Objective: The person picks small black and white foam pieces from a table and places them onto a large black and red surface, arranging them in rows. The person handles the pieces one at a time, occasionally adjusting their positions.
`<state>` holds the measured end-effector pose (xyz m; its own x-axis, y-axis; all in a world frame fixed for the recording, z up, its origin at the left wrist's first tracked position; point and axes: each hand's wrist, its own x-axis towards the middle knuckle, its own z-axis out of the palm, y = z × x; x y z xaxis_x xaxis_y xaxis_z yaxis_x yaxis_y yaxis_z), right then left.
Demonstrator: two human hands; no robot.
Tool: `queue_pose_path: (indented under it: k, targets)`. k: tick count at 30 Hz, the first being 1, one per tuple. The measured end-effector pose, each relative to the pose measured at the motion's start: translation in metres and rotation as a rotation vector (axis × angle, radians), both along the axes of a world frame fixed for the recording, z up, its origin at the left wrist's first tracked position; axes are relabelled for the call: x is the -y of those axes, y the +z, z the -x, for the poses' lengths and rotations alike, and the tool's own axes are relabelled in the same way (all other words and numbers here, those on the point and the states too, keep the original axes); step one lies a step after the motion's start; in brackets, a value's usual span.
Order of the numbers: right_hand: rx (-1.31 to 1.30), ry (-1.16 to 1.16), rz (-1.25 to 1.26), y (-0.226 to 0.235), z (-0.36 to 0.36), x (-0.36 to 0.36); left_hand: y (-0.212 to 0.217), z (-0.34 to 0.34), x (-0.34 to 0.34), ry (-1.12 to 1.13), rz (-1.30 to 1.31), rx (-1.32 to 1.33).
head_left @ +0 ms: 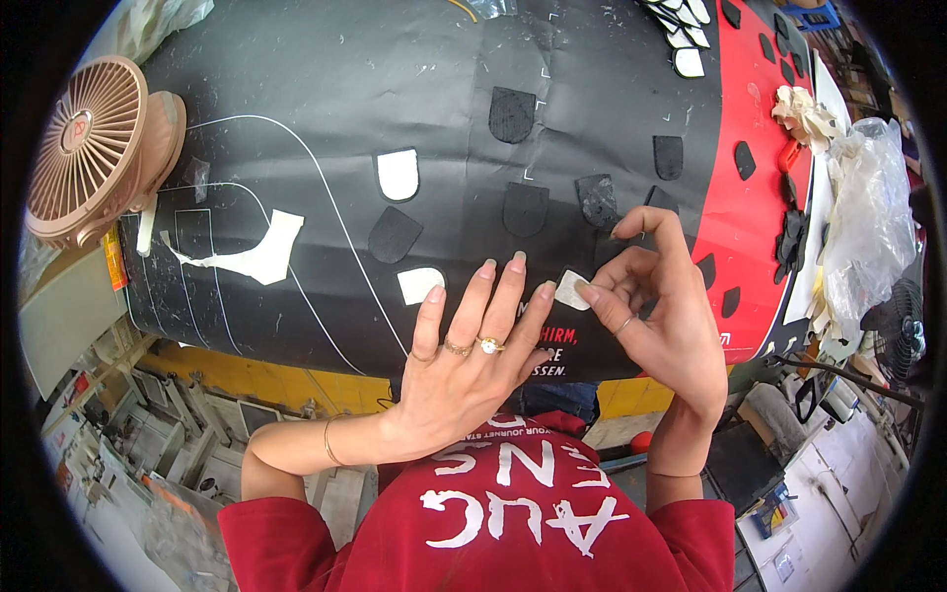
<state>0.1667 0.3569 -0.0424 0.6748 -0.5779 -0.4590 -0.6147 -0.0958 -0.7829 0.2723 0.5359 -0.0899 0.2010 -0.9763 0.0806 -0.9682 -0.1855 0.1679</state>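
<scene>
A small pale shield-shaped piece [572,289] is pinched between my two hands just above the near edge of a black sheet [345,89] that covers the table. My left hand [473,345] wears rings and touches the piece with its index fingertip, fingers stretched flat. My right hand [656,296] grips the piece between thumb and fingers. Around them lie black shield-shaped pieces [525,208] and white ones [398,174] on the sheet.
A pink desk fan [94,148] stands at the left. A torn white scrap [258,255] lies near it. A red panel [750,168] with more black pieces covers the right side. Crumpled clear plastic [868,217] and a black fan [900,331] sit at far right.
</scene>
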Motion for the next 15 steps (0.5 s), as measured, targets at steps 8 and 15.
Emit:
queue_pose_path:
  k: [8,15]
  targets:
    - [-0.069,-0.036,-0.087,0.0017,-0.0004,0.0040,0.0007,0.0002,-0.0002,-0.004,-0.013,-0.001]
    - [-0.077,-0.047,-0.082,0.0006,-0.0014,0.0043,0.0011,0.0003,-0.0001,-0.004,-0.019,0.004]
